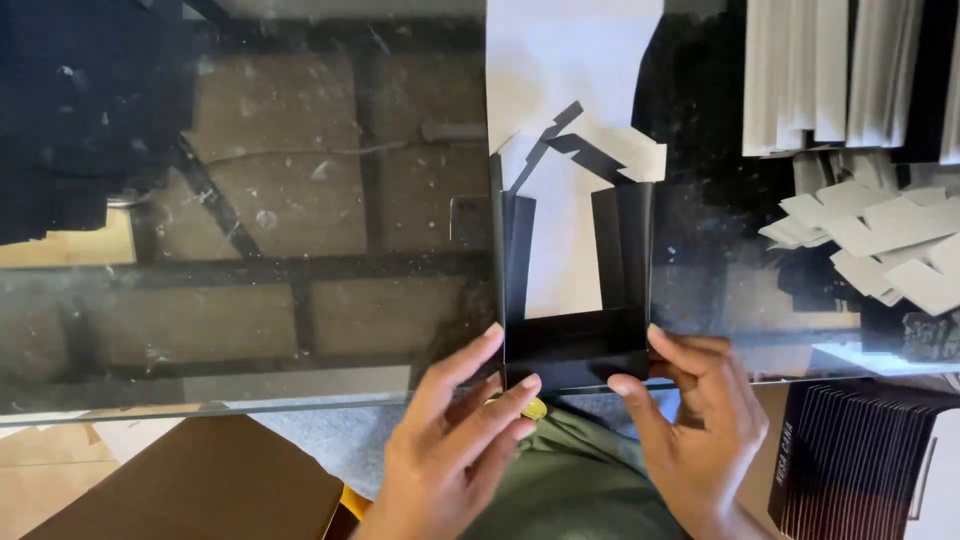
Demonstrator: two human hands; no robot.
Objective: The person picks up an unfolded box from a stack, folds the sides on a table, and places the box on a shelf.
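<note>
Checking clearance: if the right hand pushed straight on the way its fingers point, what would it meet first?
The right hand points up and left, already touching the black card piece; it would press into that first.

left hand (455, 420) – right hand (695, 410) | both grip black card box (575, 345) | glass table (250, 300)

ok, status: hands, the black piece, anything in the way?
Left hand, right hand both pinching flat black card box blank at glass table edge. White paper sheet underneath. Nothing blocking.
</note>
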